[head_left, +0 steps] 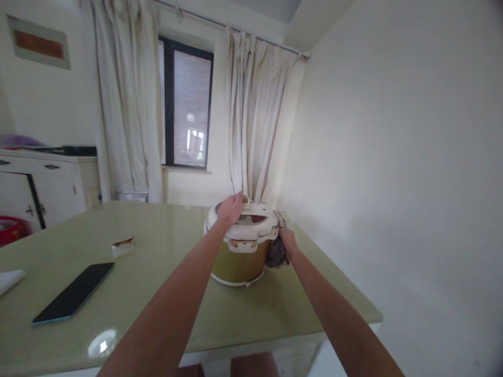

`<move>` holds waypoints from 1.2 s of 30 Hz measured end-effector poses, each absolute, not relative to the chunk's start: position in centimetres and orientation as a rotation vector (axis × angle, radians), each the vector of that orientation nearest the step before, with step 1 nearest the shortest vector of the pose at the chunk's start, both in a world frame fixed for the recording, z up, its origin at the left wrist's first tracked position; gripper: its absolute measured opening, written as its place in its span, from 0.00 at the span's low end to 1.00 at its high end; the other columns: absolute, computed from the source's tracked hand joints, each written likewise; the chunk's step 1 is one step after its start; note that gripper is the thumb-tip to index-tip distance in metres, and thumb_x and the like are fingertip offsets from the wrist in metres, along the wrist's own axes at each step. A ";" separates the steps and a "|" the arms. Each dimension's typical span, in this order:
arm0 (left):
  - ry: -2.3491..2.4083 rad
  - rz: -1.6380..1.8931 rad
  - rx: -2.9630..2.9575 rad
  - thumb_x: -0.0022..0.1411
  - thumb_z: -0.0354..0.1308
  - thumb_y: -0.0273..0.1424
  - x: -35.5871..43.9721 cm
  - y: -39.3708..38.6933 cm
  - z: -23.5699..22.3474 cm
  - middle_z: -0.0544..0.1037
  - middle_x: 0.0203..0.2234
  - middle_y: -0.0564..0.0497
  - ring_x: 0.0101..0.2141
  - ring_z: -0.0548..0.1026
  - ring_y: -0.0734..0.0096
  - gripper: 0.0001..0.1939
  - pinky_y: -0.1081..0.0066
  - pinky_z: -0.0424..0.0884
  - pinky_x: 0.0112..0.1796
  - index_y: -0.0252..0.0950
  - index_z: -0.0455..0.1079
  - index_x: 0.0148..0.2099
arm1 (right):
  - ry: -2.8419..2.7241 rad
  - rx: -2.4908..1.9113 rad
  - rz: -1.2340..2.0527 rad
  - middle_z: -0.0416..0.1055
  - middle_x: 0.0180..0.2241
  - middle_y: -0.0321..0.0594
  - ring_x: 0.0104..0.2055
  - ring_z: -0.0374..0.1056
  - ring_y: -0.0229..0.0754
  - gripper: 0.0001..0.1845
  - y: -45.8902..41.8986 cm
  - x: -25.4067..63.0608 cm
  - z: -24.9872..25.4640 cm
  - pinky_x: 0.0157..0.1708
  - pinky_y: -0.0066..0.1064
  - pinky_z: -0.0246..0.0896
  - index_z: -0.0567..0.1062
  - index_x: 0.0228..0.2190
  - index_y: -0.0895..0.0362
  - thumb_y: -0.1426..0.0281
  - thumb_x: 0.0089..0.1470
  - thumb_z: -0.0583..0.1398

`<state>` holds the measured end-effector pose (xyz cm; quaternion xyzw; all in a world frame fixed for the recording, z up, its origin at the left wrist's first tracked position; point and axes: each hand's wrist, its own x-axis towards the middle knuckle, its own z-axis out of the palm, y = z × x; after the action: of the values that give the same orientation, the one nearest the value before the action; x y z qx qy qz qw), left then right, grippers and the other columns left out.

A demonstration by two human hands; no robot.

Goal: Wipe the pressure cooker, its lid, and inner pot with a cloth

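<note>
At the left edge of the frame we see a red basket [13, 230] in front of a white cabinet [58, 180], and below it a white thing cut off by the border. In the lower left a dark tablet [74, 293] lies flat on the green table [165, 246], with a small packet [123, 247] just beyond it. Above, a curtain [128, 104] hangs left of the window [191, 107]. At the centre, our left hand [231, 209] rests on top of the cooker [241, 259], fingers bent near the lid's handle; we cannot tell whether they grip it. The cooker stands upright on the table, its lid on. Right of centre, our right hand [288, 242] is closed around a grey cloth [277, 255] at the cooker's right side. Bare wall [408, 157] fills the right.
</note>
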<state>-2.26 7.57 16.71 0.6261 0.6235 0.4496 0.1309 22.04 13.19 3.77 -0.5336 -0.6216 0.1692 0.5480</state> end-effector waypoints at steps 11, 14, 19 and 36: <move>1.766 1.367 1.759 0.74 0.33 0.48 -2.4 7.8 16.6 0.84 0.48 0.40 0.52 0.79 0.50 0.36 0.60 0.70 0.53 0.37 0.82 0.51 | -1.674 -1.159 0.131 0.82 0.41 0.43 0.44 0.76 0.52 0.23 10.1 20.9 12.6 0.49 0.42 0.69 0.82 0.45 0.54 0.57 0.48 0.67; 1.740 1.372 1.746 0.74 0.34 0.48 -2.6 7.9 16.6 0.84 0.48 0.41 0.52 0.79 0.51 0.36 0.61 0.70 0.53 0.37 0.82 0.52 | -2.073 -0.991 -0.079 0.80 0.44 0.45 0.47 0.74 0.52 0.24 7.1 18.1 14.1 0.52 0.41 0.67 0.81 0.46 0.54 0.60 0.47 0.69; 1.681 1.364 1.810 0.74 0.35 0.47 -2.9 7.7 16.7 0.85 0.48 0.42 0.51 0.80 0.54 0.35 0.63 0.69 0.54 0.37 0.82 0.52 | -2.321 -0.865 -0.256 0.78 0.46 0.46 0.48 0.73 0.53 0.26 6.5 14.7 15.6 0.51 0.40 0.66 0.81 0.46 0.54 0.57 0.47 0.72; 1.727 1.370 1.802 0.73 0.34 0.48 -2.6 7.6 16.7 0.84 0.49 0.41 0.52 0.79 0.51 0.36 0.61 0.70 0.53 0.37 0.82 0.51 | -2.090 -1.188 -0.318 0.79 0.44 0.48 0.47 0.74 0.55 0.23 5.6 16.3 14.5 0.48 0.39 0.67 0.80 0.49 0.52 0.58 0.51 0.69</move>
<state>-2.58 7.56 16.72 0.6261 0.6000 0.4759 0.1465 16.25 5.60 14.46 -0.4586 -0.8072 -0.1230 0.3506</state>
